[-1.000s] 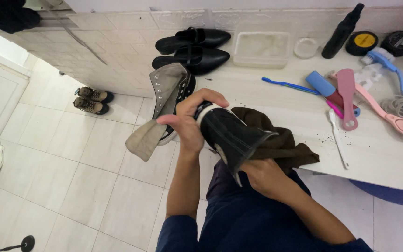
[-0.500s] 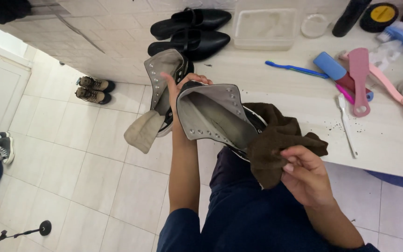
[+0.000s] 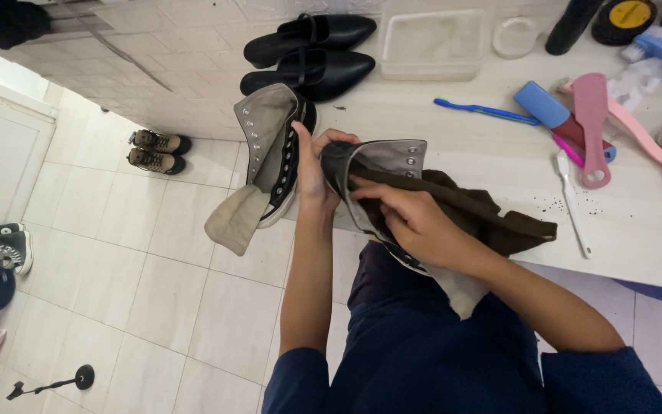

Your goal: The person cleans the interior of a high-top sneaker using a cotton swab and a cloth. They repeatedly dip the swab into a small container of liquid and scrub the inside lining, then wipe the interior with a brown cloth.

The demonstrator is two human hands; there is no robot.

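Gripped the black canvas high-top sneaker (image 3: 373,165) at its collar with left hand (image 3: 312,172), fingers curled around it, above the surface (image 3: 637,230) edge. Pressed right hand (image 3: 411,218) fingers flat on brown cloth (image 3: 492,218) against the grey lining. Toe and sole hidden behind arm and cloth.

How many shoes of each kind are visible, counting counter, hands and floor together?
Black pointed flats: 2
High-top sneakers: 3
Brown boots: 2
Total: 7
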